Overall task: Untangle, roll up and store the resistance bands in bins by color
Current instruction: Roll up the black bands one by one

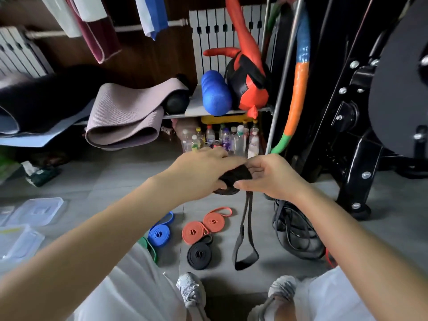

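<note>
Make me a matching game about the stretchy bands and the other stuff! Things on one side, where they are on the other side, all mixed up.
Things:
1. blue rolled band
2. half-rolled black band
3. blue foam roller
4. clear plastic bins

Places:
A. on the shelf
B. at the far left of the floor
C. held between the left hand and the right hand
D. on the floor, just left of the red rolled bands

Pairs: 1-D, 2-C, 3-A, 4-B

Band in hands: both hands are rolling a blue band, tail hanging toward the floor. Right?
Not blue. In the head view the left hand and right hand are rolling a black band, tail hanging toward the floor; the blue band lies rolled on the floor.
</note>
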The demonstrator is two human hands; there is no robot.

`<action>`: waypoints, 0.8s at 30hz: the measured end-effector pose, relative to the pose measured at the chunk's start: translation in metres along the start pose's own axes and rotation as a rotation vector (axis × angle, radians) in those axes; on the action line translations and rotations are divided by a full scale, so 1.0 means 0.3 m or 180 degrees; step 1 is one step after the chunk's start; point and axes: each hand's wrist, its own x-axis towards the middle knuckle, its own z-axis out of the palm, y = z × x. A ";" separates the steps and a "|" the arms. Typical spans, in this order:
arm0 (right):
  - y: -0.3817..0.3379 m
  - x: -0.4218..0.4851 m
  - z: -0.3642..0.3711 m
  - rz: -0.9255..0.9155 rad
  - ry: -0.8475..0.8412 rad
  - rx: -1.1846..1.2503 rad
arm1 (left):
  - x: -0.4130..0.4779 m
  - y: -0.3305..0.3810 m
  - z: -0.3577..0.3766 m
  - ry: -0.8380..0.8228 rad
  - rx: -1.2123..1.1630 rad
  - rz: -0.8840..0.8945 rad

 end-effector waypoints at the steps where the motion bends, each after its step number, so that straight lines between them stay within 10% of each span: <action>1: -0.003 -0.006 0.000 -0.0002 0.0025 -0.0003 | -0.001 0.000 0.003 -0.0006 -0.0087 0.0009; 17: 0.013 0.001 0.005 -0.0215 0.0510 0.1343 | -0.002 0.033 0.130 0.1878 -0.3844 -0.0946; 24: 0.064 -0.013 0.035 0.0079 0.0150 0.0677 | -0.016 0.001 0.133 0.0612 -0.1543 -0.0755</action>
